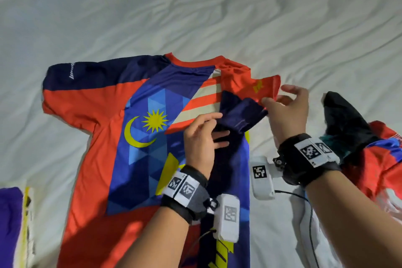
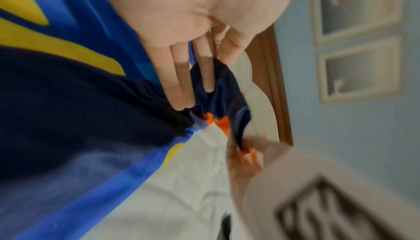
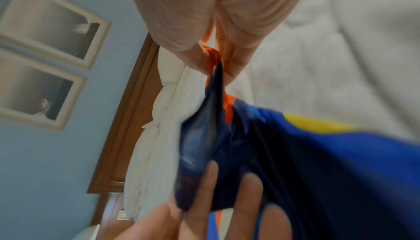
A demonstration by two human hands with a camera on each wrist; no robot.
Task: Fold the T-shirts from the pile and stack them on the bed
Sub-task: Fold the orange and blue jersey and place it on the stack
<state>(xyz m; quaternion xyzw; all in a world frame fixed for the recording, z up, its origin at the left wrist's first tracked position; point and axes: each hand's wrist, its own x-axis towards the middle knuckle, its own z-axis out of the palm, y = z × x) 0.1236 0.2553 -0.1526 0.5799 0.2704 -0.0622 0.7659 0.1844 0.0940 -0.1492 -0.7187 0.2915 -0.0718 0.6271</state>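
The head view alone shows the whole layout: a red and blue T-shirt (image 1: 121, 137) lies spread face up on the white bed (image 1: 195, 11), its right side already folded inward over the chest. The right hand (image 1: 287, 111) pinches the red sleeve edge between thumb and fingers, lifted just above the shirt; the left hand (image 1: 200, 139) has straight fingers resting on the dark navy folded panel, its grip released. The wrist views add what the head camera misses — a blue wall with two framed pictures (image 3: 45, 51), a brown wooden headboard (image 3: 127, 118) and white pillows (image 3: 168, 100) at the bed's far end. The right wrist view confirms the pinch on orange and navy cloth. Open sheet stretches wide beyond the collar and to the shirt's left. At the right edge the pile of shirts (image 1: 374, 154) sits crumpled, near the right wrist; at the lower left edge a purple garment (image 1: 9, 220) just shows.
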